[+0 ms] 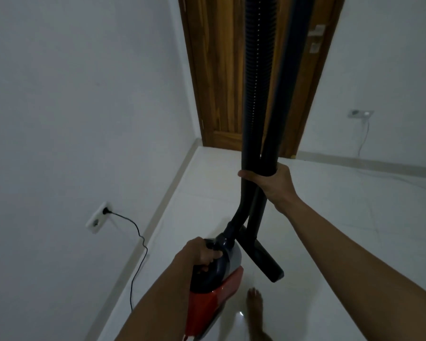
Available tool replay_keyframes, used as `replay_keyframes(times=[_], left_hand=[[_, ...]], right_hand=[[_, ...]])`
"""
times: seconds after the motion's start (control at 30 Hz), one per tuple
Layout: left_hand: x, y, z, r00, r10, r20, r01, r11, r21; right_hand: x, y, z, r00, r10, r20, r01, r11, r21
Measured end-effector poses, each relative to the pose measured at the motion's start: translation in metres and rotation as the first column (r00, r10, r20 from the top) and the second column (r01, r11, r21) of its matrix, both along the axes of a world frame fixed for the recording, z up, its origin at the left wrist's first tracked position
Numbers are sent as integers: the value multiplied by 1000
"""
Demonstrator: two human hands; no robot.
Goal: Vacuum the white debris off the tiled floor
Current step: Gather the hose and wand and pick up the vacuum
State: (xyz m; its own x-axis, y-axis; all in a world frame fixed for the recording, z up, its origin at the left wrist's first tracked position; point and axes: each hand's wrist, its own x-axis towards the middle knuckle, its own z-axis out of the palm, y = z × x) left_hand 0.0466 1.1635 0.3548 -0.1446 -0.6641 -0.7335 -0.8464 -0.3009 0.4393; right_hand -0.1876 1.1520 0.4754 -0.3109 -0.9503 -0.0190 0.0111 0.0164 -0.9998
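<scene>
A red, grey and black canister vacuum [221, 286] hangs above the white tiled floor [330, 230]. My left hand [203, 254] grips its black carry handle. My right hand [271, 180] holds the ribbed black hose [255, 70] and the rigid black wand [280, 94] bunched together, both running up out of the frame. The black floor nozzle [266, 257] hangs at the wand's lower end, off the floor, just right of the canister. No white debris shows on the tiles in view.
A wooden door [219, 70] stands in the corner ahead. A black cord [138, 242] runs from a wall socket [99, 217] on the left wall down to the floor. Another socket [360, 113] with a thin cable is on the right wall. My bare foot [255, 306] is below the nozzle.
</scene>
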Motion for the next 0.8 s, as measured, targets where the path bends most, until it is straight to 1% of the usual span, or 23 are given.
replay_keyframes(times=[0.07, 0.17, 0.3, 0.53, 0.8], left_hand=[[0, -38, -7, 1000, 26, -6, -26, 1000, 7], [-5, -95, -12, 998, 51, 25, -51, 999, 2], [-18, -172, -8, 993, 104, 55, -101, 993, -53], [-28, -309, -8, 990, 143, 20, -142, 988, -56], [-23, -485, -22, 981, 185, -56, -185, 983, 6]], right_hand=[[-2, -42, -7, 1000, 25, 9, -25, 1000, 1], [-7, -111, -12, 997, 75, -7, -75, 997, 19], [-15, -200, -10, 992, 129, -15, -128, 991, 26], [-18, -343, 10, 978, 204, -48, -204, 979, 6], [-2, -528, -4, 971, 232, -64, -228, 972, 53]])
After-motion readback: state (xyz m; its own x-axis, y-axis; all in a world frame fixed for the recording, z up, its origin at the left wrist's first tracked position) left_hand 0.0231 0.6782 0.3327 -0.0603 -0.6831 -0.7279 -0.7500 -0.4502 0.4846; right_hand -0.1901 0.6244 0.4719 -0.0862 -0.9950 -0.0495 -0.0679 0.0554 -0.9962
